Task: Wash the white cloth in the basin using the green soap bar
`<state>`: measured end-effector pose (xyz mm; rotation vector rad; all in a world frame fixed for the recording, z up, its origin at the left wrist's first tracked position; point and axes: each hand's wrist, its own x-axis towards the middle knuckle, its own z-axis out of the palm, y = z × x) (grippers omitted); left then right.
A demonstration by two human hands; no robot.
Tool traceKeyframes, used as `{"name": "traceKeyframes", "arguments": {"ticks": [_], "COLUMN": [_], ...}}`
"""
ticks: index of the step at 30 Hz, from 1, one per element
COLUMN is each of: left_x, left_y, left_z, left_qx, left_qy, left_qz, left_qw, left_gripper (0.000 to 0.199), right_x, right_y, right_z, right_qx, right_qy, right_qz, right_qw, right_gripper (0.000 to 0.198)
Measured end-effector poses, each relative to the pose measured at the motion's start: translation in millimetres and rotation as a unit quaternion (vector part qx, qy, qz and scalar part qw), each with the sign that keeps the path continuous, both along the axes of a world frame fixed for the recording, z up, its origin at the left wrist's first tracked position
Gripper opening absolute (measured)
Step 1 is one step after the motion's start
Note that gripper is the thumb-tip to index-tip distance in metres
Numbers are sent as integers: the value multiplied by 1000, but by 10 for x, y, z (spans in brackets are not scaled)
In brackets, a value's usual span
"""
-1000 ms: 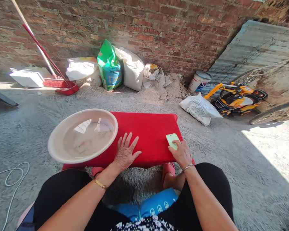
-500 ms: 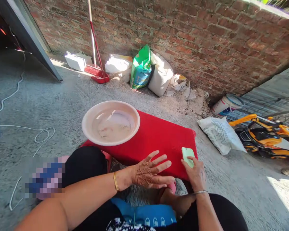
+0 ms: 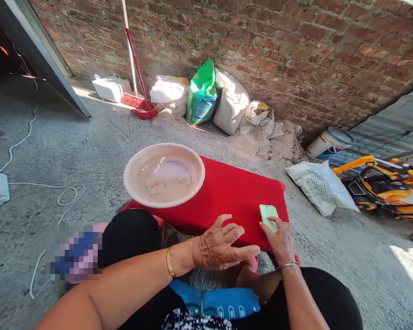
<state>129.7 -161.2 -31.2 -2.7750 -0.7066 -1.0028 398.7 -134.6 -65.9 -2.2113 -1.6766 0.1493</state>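
A pale green phone [image 3: 268, 213], a flat slab with rounded corners, lies on the right end of the red cloth-covered table [image 3: 234, 188]. My right hand [image 3: 281, 243] has its thumb on the near left side and its fingers on the right side, covering the lower part. To its left, my left hand [image 3: 223, 243] hovers over the table's front edge, palm down, fingers apart and holding nothing. A wide pinkish-white basin [image 3: 131, 192] of cloudy water stands on the table's left end. Something dark and small is in the water.
Sacks, including a green one [image 3: 202, 98], line the brick wall [image 3: 296, 59] beside a red broom and dustpan [image 3: 146, 112]. At right are a paint bucket [image 3: 330, 143], a white bag [image 3: 321, 185] and a yellow toy digger [image 3: 392, 181]. A white cable [image 3: 44, 184] crosses the floor at left.
The view has shifted slightly, moving the table and basin a little right in the picture. My left hand's fingers are somewhat more bent. My right hand stays at the phone.
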Motion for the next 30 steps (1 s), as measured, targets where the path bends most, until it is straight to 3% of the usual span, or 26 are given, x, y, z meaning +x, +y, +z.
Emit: {"name": "traceKeyframes", "arguments": {"ticks": [5, 8, 13, 17, 22, 26, 28, 30], "left_x": [-5, -15, 6, 64, 73, -62, -137, -189], "left_y": [-41, -40, 84, 170, 254, 377, 426, 458], "left_z": [20, -9, -142, -232, -260, -282, -318, -364], "left_qx": [-9, -10, -48, -63, -71, -105, -126, -144], "left_qy": [30, 57, 157, 184, 176, 158, 142, 129], "left_qz": [-12, -62, 13, 10, 19, 91, 144, 182], "left_qw": [999, 996, 986, 981, 982, 978, 971, 964], "left_gripper": [49, 45, 21, 17, 10, 16, 22, 34], "right_x": [2, -64, -407, -536, -23, 484, 557, 462], "right_y": [4, 34, 103, 138, 126, 24, -49, -108], "right_z": [-1, -2, -2, 34, 45, 57, 80, 103], "right_qx": [-1, 13, 11, -56, -85, -70, -58, -34], "right_qy": [13, 19, 30, 2, -36, -47, -30, 2], "right_qz": [7, 17, 74, 83, -14, -94, -118, -97], "right_qw": [1000, 1000, 997, 995, 996, 992, 991, 995], "right_gripper": [53, 55, 47, 43, 49, 55, 57, 56]}}
